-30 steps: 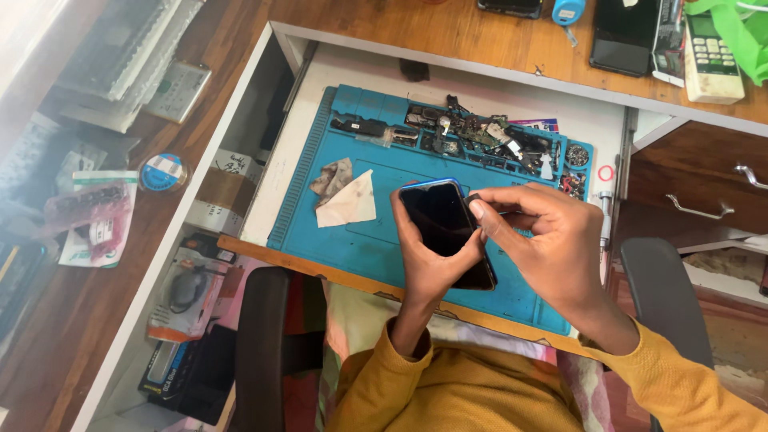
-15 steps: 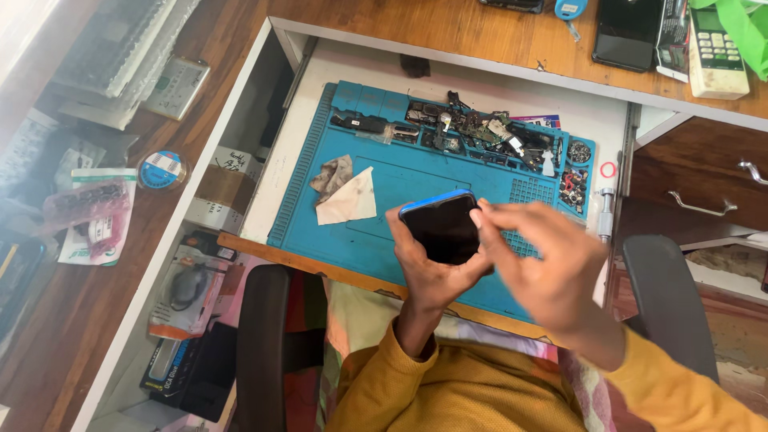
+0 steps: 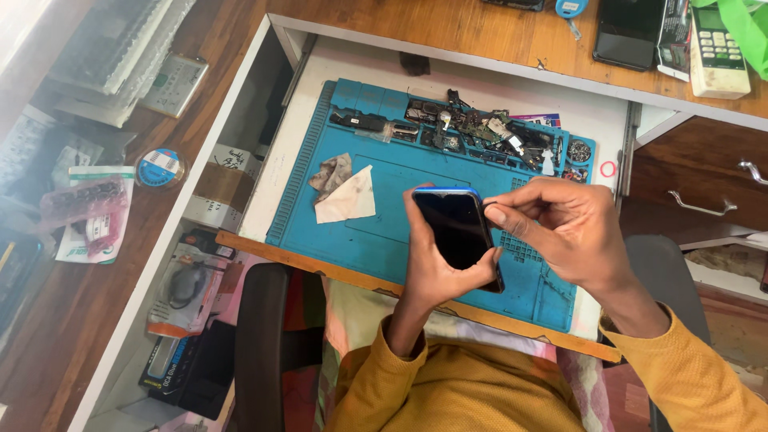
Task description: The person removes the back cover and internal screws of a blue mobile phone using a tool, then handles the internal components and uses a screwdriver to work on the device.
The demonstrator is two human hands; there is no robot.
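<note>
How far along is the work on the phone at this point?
Done, by the look of it: the phone is in one piece, dark screen up, with a blue edge showing. In hand: the left hand grips it from below while the right hand pinches at its right edge. Left: loose parts lie along the back of the blue mat, beside two wipes; whether any belong inside cannot be told.

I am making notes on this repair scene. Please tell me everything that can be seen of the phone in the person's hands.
The phone is a slim dark slab with a glossy black screen, switched off, and a blue edge showing along its top. It is held screen up above the blue work mat, tilted slightly. The left hand cradles it from below, thumb on the left edge. The right hand pinches its upper right edge with its fingertips. Its back is hidden.
</note>
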